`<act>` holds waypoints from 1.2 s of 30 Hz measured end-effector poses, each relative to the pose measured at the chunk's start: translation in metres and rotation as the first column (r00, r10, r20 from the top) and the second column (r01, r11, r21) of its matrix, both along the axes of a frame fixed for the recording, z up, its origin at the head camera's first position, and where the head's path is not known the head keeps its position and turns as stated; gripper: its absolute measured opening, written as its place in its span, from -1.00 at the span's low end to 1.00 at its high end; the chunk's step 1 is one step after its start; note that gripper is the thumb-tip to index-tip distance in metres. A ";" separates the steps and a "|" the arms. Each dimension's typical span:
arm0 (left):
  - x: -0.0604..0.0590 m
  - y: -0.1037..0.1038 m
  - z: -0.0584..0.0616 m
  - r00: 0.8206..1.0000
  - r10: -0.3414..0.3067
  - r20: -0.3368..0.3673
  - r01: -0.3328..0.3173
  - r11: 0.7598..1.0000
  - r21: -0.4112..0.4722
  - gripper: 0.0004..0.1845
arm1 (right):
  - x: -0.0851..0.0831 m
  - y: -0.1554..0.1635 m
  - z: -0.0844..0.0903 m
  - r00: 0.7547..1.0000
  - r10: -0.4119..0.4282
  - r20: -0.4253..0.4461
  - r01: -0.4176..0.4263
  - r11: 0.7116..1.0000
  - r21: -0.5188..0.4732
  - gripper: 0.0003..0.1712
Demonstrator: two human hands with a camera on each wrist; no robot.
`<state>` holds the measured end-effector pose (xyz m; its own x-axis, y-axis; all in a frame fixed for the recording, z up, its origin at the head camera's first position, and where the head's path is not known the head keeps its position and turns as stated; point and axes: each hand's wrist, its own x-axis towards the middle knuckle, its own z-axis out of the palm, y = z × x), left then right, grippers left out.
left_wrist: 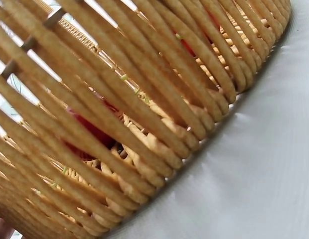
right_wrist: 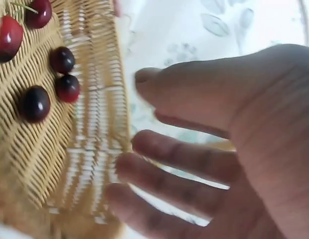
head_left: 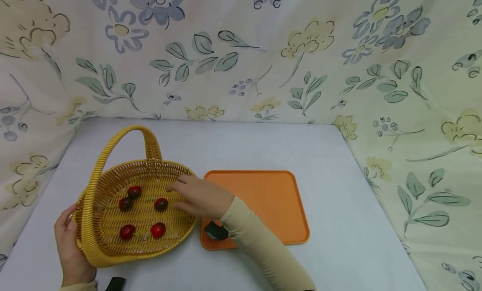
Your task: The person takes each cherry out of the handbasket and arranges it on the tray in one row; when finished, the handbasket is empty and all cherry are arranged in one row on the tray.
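Note:
A yellow woven basket (head_left: 113, 173) with a tall arched handle stands at the table's left. Several red and dark cherries lie in it, among them a dark cherry (head_left: 161, 204) and a bright red one (head_left: 158, 230). My left hand (head_left: 67, 236) grips the basket's near left rim, thumb on the outside. My right hand (head_left: 177, 194) reaches over the basket's right rim with relaxed fingers, holding nothing, just right of the dark cherry. The right wrist view shows that hand (right_wrist: 144, 112) spread above the weave (right_wrist: 89, 149), with cherries (right_wrist: 36, 103) beyond its fingertips. The left wrist view is filled by the basket wall (left_wrist: 144, 99).
An orange tray (head_left: 263, 199) lies flat just right of the basket, partly under my right forearm. The grey tabletop (head_left: 339, 240) extends to the right and back. A floral cloth (head_left: 241, 52) hangs behind and along both sides.

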<state>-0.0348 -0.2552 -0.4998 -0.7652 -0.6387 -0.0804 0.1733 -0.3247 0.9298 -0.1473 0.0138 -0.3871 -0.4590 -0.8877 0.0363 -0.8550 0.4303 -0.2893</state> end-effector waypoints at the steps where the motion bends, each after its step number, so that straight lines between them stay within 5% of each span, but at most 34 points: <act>1: 0.000 0.000 0.000 1.000 0.003 -0.001 -0.003 1.000 -0.003 -0.59 | -0.003 -0.008 -0.002 1.000 0.019 0.014 -0.019 0.999 0.035 -0.55; 9: 0.001 0.000 -0.001 0.999 0.029 0.034 -0.029 1.000 -0.005 -0.59 | -0.019 -0.058 -0.018 0.989 0.071 0.128 -0.104 0.956 0.273 -0.56; 19: 0.001 0.001 -0.001 0.999 0.027 0.042 -0.025 0.999 -0.036 -0.59 | -0.019 -0.074 -0.030 0.993 0.062 0.099 -0.097 0.914 0.395 -0.68; 30: 0.001 0.003 -0.002 0.997 0.018 0.080 -0.014 0.998 -0.054 -0.59 | -0.020 -0.070 -0.033 0.994 0.030 0.109 -0.068 0.928 0.367 -0.82; 36: 0.002 0.000 -0.001 0.998 0.028 0.056 -0.026 0.999 -0.048 -0.60 | -0.021 -0.035 -0.008 0.982 -0.020 0.189 0.001 0.995 0.103 -0.70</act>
